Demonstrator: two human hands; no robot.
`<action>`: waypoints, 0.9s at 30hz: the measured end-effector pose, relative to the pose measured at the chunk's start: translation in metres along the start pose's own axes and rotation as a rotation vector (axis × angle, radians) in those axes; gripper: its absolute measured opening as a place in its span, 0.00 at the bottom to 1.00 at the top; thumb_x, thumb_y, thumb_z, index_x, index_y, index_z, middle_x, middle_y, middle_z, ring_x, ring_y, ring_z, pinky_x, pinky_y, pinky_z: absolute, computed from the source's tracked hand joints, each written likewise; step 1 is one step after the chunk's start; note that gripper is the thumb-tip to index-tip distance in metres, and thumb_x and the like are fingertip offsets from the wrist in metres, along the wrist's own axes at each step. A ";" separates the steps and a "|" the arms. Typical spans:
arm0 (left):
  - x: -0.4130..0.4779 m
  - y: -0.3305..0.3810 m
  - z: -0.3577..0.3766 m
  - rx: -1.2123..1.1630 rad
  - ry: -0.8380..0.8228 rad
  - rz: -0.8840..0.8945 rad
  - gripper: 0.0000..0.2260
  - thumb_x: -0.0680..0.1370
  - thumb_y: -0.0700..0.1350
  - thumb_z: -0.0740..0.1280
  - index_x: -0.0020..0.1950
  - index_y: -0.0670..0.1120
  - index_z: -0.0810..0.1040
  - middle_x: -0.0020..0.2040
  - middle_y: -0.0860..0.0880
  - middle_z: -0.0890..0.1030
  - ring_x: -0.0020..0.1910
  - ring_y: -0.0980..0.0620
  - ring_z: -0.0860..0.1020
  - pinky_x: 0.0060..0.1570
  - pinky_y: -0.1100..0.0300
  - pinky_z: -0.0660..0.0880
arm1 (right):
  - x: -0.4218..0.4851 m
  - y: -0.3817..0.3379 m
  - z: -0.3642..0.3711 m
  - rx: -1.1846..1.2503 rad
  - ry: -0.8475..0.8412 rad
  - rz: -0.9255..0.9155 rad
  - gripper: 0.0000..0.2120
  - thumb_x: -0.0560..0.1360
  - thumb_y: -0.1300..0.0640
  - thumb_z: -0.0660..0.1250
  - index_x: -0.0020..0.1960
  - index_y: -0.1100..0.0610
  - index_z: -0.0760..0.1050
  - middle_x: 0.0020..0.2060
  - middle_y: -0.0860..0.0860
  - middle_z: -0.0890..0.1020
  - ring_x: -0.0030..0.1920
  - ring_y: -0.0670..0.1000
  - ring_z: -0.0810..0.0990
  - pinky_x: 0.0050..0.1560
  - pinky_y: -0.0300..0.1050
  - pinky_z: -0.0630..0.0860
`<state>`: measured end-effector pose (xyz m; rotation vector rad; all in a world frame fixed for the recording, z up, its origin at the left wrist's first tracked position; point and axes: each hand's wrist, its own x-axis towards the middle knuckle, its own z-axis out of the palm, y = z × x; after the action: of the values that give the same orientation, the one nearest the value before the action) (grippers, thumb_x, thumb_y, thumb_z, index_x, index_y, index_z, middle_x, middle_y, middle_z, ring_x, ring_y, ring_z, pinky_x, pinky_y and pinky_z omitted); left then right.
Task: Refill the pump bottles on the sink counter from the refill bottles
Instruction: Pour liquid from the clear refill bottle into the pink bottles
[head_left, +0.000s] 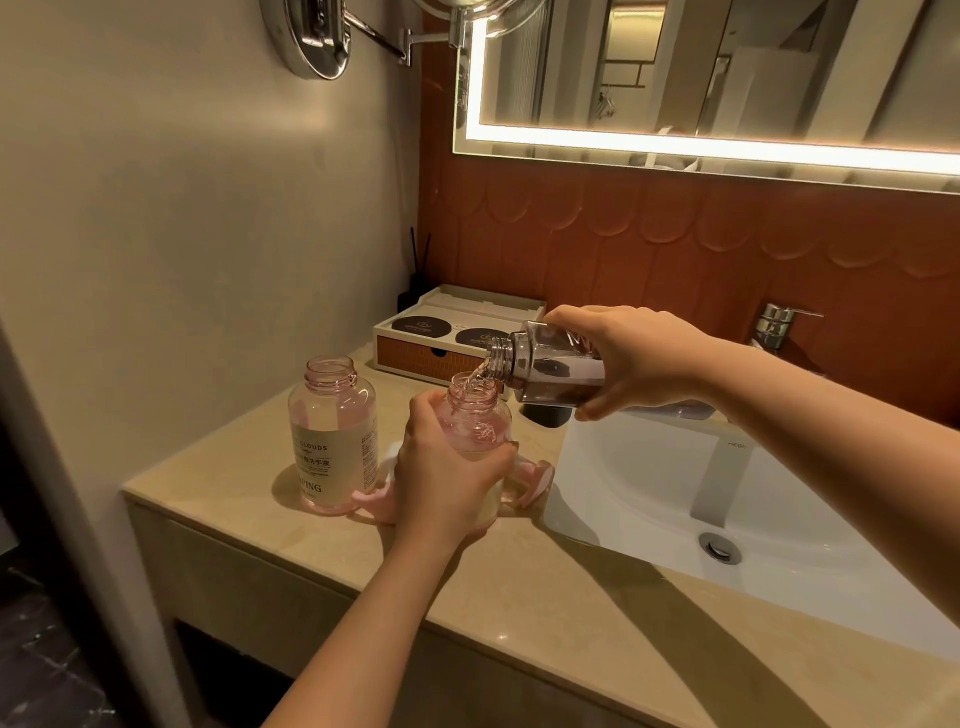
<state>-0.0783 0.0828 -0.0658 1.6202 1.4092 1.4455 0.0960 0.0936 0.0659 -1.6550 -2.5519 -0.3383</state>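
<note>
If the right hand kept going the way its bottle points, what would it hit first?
Probably the open neck of the pink bottle that the left hand grips. The grey refill bottle in the right hand almost touches it, though depth is unclear.

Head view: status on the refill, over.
Left hand grips the clear pink plastic pump bottle, neck open. Right hand tips the clear grey refill bottle, liquid running in. Second pink bottle stands apart, left.
</note>
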 end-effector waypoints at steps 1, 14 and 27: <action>0.000 0.000 0.000 -0.001 -0.001 0.001 0.36 0.66 0.48 0.77 0.68 0.52 0.61 0.60 0.54 0.72 0.53 0.59 0.69 0.38 0.76 0.64 | 0.000 0.000 0.000 -0.002 0.001 0.000 0.41 0.63 0.47 0.77 0.70 0.47 0.60 0.63 0.48 0.74 0.57 0.52 0.74 0.50 0.49 0.78; 0.000 0.000 0.001 0.001 -0.002 0.000 0.36 0.66 0.47 0.77 0.68 0.51 0.61 0.61 0.52 0.72 0.54 0.58 0.69 0.41 0.74 0.64 | -0.001 0.002 -0.001 -0.001 0.001 -0.002 0.40 0.63 0.48 0.77 0.69 0.47 0.61 0.61 0.48 0.75 0.56 0.51 0.75 0.50 0.49 0.78; 0.000 0.000 0.001 0.012 0.004 -0.002 0.37 0.66 0.47 0.77 0.68 0.52 0.60 0.62 0.51 0.72 0.55 0.58 0.69 0.41 0.74 0.64 | -0.002 0.002 -0.001 -0.014 0.006 -0.006 0.41 0.63 0.49 0.78 0.69 0.47 0.61 0.61 0.48 0.75 0.56 0.51 0.75 0.50 0.50 0.78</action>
<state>-0.0770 0.0832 -0.0658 1.6239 1.4233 1.4424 0.0982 0.0927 0.0666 -1.6483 -2.5565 -0.3619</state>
